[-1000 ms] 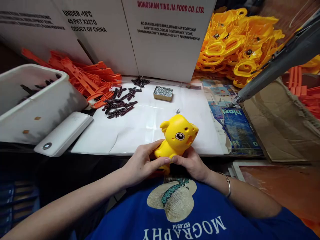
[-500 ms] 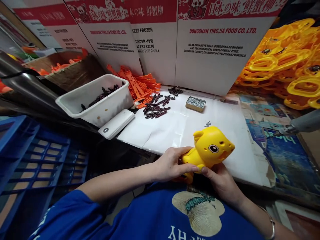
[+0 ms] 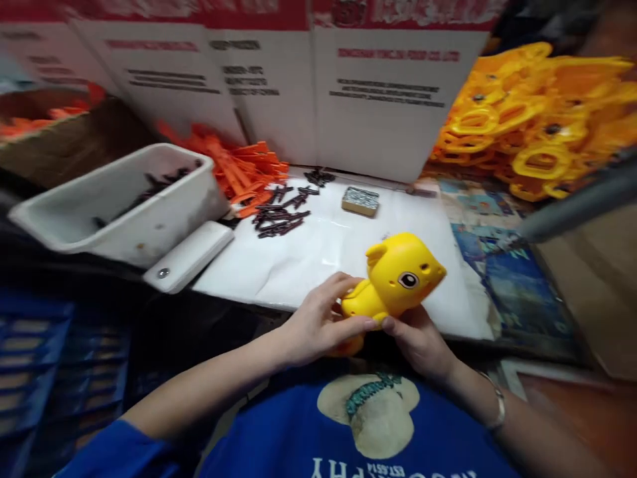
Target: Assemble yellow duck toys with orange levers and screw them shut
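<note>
A yellow plastic toy animal (image 3: 405, 272) with a printed eye and small holes in its head is held between my two hands, over the table's front edge. My left hand (image 3: 326, 318) grips its body from the left, thumb along the lower side. From below and the right, my right hand (image 3: 421, 338) holds it, with the thumb against its front; the other right fingers are hidden behind the toy. Beyond the toy stands a small tin of tiny silvery pieces (image 3: 360, 201), probably screws. A few loose bits lie just behind the toy's head.
Dark plastic parts (image 3: 279, 219) and orange plastic parts (image 3: 233, 166) lie left on the white tabletop (image 3: 318, 239). Nearby are a white bin (image 3: 164, 226) and a white power bank (image 3: 192, 255). At right, a grey screwdriver-like tool (image 3: 567, 206) hangs near yellow parts (image 3: 537, 119). Cartons (image 3: 368, 126) wall the back.
The camera view has shifted, so the table and its things appear further left. Both hands still hold the yellow toy, which is turned slightly, its snout pointing a little more to the right.
</note>
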`<state>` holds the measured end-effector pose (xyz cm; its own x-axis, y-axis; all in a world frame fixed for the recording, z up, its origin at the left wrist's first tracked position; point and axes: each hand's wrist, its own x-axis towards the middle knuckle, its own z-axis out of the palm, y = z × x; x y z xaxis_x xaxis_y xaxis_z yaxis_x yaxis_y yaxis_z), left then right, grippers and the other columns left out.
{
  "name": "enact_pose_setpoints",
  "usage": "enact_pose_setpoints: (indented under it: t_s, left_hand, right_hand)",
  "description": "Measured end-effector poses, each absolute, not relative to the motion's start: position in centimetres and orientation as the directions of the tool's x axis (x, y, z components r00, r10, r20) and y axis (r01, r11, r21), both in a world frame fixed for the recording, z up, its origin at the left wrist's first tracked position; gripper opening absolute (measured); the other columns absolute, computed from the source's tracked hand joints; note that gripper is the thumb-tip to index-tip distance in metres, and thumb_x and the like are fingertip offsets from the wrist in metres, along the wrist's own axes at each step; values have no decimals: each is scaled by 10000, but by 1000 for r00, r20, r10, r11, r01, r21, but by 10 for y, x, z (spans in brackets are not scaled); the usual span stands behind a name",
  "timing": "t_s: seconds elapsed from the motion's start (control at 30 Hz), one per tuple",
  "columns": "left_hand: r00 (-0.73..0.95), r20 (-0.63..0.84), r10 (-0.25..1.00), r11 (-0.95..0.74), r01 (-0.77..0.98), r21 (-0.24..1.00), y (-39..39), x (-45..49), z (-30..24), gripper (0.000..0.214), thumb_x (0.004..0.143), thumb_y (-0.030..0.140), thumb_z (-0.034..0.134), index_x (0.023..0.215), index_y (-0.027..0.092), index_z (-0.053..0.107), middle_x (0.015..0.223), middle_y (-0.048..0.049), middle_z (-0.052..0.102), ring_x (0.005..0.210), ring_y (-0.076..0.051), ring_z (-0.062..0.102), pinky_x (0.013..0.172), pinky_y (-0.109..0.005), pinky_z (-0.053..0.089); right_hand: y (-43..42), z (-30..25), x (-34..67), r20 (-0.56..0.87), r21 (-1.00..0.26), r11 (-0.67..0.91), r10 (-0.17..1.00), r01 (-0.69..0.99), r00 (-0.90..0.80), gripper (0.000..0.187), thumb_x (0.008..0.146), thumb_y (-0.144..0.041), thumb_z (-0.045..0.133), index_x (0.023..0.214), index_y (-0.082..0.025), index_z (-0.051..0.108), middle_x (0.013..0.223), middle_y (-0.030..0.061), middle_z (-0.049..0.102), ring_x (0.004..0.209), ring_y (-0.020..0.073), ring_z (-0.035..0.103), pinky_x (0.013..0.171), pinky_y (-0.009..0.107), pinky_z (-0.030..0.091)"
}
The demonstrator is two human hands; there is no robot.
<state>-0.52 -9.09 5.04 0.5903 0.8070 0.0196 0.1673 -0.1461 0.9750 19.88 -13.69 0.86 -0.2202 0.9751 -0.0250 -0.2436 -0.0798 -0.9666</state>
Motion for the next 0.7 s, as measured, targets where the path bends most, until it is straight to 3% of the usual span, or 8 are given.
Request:
enact_pose_setpoints:
  t_s: [0.27,0.4,0.57,0.7]
  left_hand:
    - [617,62,785,-180,131,975,-87,2,57,475,843,388,791,1287,254,690,1173,-56,637,1080,-202,660,850,-275,623]
    - [620,85,780,-246,178,953,-88,3,52,502,831,397,803,1285,214,691,1164,-67,674,1041,-197,690,832,-273,627]
    - [573,189,798,-400,268,877,-93,4,37,506,874,396,763,1302,149,653,1130,-95,748,945,-188,709,850,-305,604]
    - [592,167,788,-389,269,881,-92,4,36,473,906,405,717,1277,119,657,1038,-91,757,862,-175,700,780,-285,589]
  right_hand:
    - [-135,0,214,46,-902,-63,969,-428,-242,584,809,-394,853,1331,-243,639,1388,76,682,1275,270,653,1145,463,505]
    - [-137,-4,215,2,-914,-93,972,-395,-235,629,778,-421,871,1329,-235,631,1401,86,673,1297,282,637,1154,469,494]
    - [-137,-3,210,-46,-947,-103,981,-305,-186,560,767,-509,856,1208,-213,680,1245,81,743,1167,282,692,1061,441,562]
    - [-141,1,204,-43,-947,-88,988,-309,-149,496,796,-461,846,1193,-211,685,1209,67,753,1119,262,703,1020,407,577]
